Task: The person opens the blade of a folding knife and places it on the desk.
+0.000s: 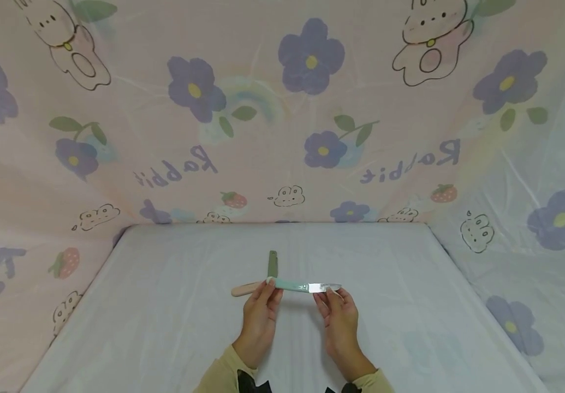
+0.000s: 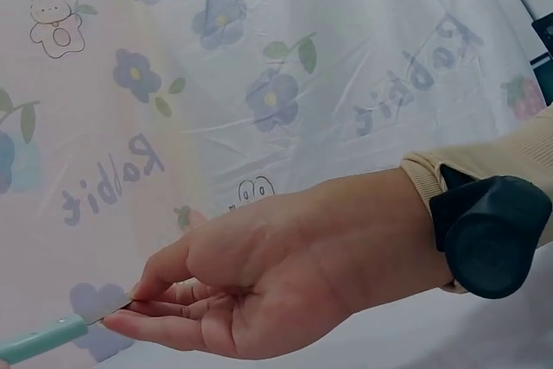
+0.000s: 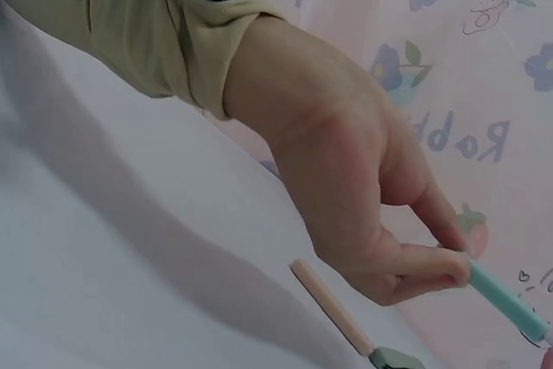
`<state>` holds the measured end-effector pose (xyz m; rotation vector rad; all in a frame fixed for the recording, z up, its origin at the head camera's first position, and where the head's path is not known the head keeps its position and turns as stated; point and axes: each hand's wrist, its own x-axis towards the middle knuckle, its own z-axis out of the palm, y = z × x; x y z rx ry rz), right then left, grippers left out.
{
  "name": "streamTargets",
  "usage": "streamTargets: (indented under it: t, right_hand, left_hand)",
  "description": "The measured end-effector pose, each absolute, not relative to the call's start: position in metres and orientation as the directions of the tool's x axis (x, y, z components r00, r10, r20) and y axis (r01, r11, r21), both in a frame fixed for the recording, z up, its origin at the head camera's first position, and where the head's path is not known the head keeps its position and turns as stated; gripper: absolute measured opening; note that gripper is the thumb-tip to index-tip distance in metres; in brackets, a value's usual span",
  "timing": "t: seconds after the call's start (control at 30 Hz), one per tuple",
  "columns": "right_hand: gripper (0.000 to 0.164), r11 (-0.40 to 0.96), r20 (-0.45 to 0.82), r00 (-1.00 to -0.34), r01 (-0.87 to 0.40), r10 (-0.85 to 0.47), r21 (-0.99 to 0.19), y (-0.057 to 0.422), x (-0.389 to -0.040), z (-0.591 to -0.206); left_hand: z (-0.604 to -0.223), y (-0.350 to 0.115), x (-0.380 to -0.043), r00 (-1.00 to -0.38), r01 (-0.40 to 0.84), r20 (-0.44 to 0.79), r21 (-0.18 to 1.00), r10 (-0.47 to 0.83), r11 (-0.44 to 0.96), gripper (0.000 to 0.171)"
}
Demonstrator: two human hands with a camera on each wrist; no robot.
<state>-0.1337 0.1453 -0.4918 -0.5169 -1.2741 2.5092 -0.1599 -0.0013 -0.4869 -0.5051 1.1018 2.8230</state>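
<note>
A small knife with a turquoise handle (image 1: 289,285) and a shiny steel blade (image 1: 322,287) lies level between both hands, above the table. My left hand (image 1: 260,316) pinches the end of the handle. On the other side, my right hand (image 1: 340,322) pinches the blade near its tip. The left wrist view shows the right hand (image 2: 268,265) holding the blade, with the handle (image 2: 43,340) pointing left. In the right wrist view, the left hand (image 3: 346,179) has the handle end (image 3: 505,300) between thumb and fingers. The blade tip is partly covered by fingers.
Behind the left hand, a flat green piece (image 1: 273,263) and a tan handle-like piece (image 1: 244,289) lie on the white-covered table (image 1: 164,327). Patterned curtains (image 1: 262,136) with flowers and rabbits enclose the table's back and sides.
</note>
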Motion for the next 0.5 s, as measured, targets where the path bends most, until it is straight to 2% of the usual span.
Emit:
streamTargets:
  t: [0.23, 0.5]
  right_hand:
    - [0.025, -0.573, -0.184, -0.907, -0.073, 0.378, -0.817, 0.165, -0.143, -0.489]
    - [0.024, -0.551, -0.218, -0.909, -0.015, 0.354, -0.835, 0.187, -0.162, -0.484]
  left_hand:
    - [-0.482, 0.006, -0.168, -0.952, -0.225, -0.305, 0.617, 0.034, -0.754, 0.040]
    - [-0.477, 0.016, -0.186, -0.942, -0.280, -0.313, 0.525, 0.123, -0.803, 0.037]
